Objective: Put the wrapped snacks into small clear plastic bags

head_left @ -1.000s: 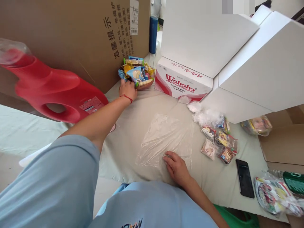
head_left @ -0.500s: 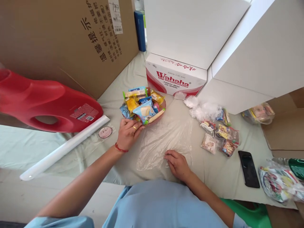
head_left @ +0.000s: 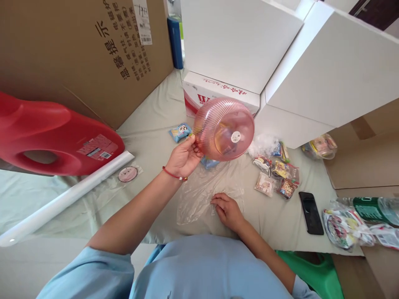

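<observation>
My left hand grips the rim of a pink see-through ribbed bowl, tipped on its side with its round base and white sticker facing me. Through the bowl's wall, yellow and blue snack packs show blurred. A blue snack packet lies on the cloth left of the bowl; another blue packet shows just under it. My right hand rests on a clear plastic bag spread flat before me. Its fingers are curled together; whether they pinch the film is hidden.
Small snack packs lie to the right beside crumpled clear plastic. Further right are a black phone and a green-labelled bottle. A red jug and white roll sit left. A Wahaha carton stands behind.
My left hand has lifted and tipped over the bowl, which stood upright full of snacks, and moved it right. Blue packets now lie on the cloth. My right hand stays in about the same place.
</observation>
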The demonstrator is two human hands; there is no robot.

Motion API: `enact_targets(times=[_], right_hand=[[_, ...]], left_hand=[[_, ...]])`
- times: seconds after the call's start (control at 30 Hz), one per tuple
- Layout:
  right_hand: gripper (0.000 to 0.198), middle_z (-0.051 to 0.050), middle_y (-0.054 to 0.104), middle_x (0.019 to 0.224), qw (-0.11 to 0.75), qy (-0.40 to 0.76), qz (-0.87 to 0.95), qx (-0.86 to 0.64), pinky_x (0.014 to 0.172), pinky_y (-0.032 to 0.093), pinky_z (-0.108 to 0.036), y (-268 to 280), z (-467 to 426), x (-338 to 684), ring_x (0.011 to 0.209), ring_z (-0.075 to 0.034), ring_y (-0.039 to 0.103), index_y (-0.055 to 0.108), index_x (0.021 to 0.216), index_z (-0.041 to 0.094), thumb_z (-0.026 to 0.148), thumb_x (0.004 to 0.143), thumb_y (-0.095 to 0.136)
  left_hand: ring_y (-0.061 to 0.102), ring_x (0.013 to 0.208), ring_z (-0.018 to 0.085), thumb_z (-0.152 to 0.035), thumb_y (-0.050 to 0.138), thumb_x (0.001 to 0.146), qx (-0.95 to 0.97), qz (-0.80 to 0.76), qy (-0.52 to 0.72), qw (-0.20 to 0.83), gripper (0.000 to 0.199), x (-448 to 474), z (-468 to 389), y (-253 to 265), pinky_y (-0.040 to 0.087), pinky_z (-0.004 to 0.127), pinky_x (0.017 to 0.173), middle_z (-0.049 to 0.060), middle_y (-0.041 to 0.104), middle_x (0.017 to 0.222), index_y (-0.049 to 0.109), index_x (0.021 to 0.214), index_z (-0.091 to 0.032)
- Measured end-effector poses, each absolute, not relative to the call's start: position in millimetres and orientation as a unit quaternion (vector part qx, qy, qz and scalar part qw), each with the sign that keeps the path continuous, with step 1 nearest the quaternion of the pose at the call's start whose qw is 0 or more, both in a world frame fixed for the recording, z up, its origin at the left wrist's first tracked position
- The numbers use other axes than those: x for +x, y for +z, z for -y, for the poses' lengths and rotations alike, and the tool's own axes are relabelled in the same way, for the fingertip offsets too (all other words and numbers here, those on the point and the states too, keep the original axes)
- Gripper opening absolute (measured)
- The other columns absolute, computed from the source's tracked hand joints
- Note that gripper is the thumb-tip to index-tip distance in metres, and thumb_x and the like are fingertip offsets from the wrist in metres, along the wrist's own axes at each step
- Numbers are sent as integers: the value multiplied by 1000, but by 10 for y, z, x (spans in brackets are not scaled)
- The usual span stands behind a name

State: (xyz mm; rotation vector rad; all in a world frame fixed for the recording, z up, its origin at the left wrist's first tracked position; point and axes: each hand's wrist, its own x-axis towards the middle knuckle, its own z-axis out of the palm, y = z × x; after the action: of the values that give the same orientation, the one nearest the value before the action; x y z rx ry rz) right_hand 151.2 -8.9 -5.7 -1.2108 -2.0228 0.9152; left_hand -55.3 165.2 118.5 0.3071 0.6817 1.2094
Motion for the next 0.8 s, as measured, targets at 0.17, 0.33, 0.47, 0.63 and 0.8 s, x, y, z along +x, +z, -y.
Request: enact_targets(times=[0.17, 0.33, 0.47, 0.63, 0.8], right_hand=[[35, -11, 63, 145, 332, 490, 653, -473, 87, 63, -36, 183, 18, 1578, 95, -17, 71, 66, 136, 30, 36, 103, 58], [31, -9, 72, 134, 417, 541, 540, -491, 93, 63, -43, 476, 5, 1735, 97, -21, 75, 76, 118, 27, 49, 98, 67], [46, -6, 78, 124, 576, 471, 379, -550, 111, 53, -53, 699, -2, 1942, 126, -31, 67, 77, 118, 29, 60, 84, 79], [72, -6, 73, 137, 672, 525, 261, -453, 117, 45, -60, 876, 184, 2210, 136, -33, 61, 70, 134, 36, 86, 86, 53], [68, -11, 80, 101, 590, 471, 435, -491, 99, 55, -61, 830, 586, 2609, 96, -34, 75, 71, 127, 30, 72, 74, 80]], left_hand=[[64, 68, 13, -18, 56, 95, 86, -249, 554, 790, 17, -491, -1469, 1279, 54, 25, 63, 3, 71, 78, 68, 83, -17], [69, 74, 17, -16, 53, 89, 73, -246, 533, 807, 19, -441, -1107, 1086, 60, 31, 76, 5, 72, 79, 71, 84, -18], [71, 76, 19, -16, 55, 84, 57, -254, 477, 839, 19, -398, -830, 893, 61, 36, 85, 7, 73, 77, 73, 77, -16], [74, 91, 22, -19, 58, 85, 40, -261, 414, 871, 23, -287, -640, 720, 58, 38, 99, 10, 79, 92, 78, 93, -12], [72, 97, 22, -37, 62, 93, 268, -348, 398, 805, 24, -165, -550, 544, 57, 38, 96, 8, 79, 103, 77, 99, -19]])
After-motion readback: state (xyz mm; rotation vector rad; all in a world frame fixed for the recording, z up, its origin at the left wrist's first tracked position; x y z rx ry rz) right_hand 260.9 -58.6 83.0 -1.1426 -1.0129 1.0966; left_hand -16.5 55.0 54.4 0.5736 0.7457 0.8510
